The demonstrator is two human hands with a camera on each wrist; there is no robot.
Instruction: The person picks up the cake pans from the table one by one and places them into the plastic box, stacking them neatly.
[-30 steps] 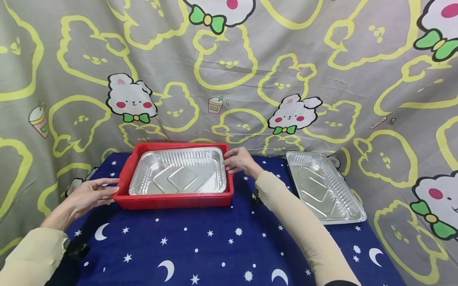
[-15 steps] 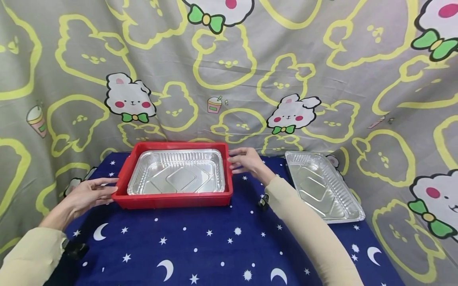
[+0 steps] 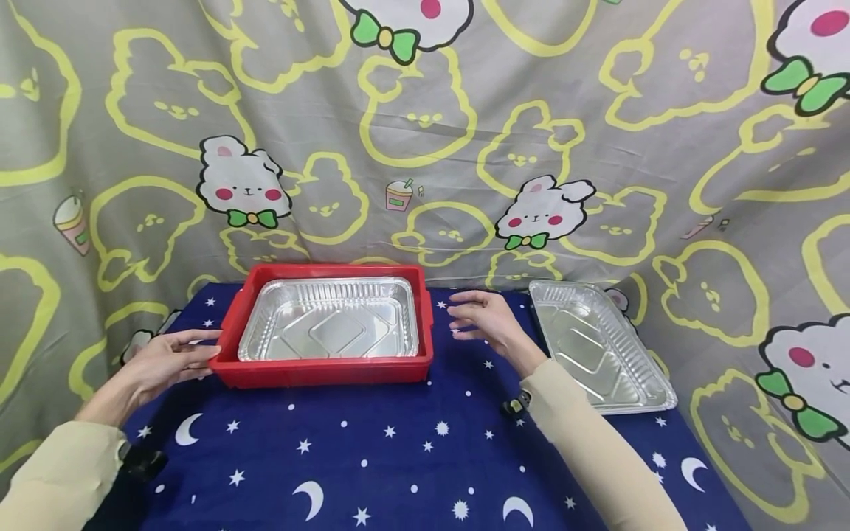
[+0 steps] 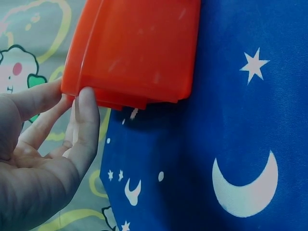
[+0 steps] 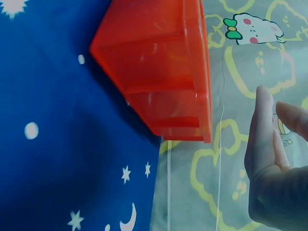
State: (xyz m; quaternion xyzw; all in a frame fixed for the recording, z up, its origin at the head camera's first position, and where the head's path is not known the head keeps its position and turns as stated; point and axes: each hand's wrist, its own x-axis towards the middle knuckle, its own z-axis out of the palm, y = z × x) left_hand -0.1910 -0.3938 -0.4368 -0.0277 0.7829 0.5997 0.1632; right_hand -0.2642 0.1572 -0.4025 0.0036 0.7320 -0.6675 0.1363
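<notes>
While our left hand (image 3: pixel 161 363) pinches one end, the red tray (image 3: pixel 319 375) stretches lengthwise toward our right hand (image 3: pixel 489 317), empty and apart.

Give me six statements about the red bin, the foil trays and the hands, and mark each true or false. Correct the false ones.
1. A foil tray sits inside the red bin. True.
2. Both hands touch the red bin. False: the right hand is apart from it.
3. The left hand is at the red bin's left end. True.
4. Every foil tray in view is inside the red bin. False: another foil tray is to the bin's right.
5. The tablecloth is dark blue with a white print. True.
6. The red bin stands upside down. False: its open side faces up.
</notes>
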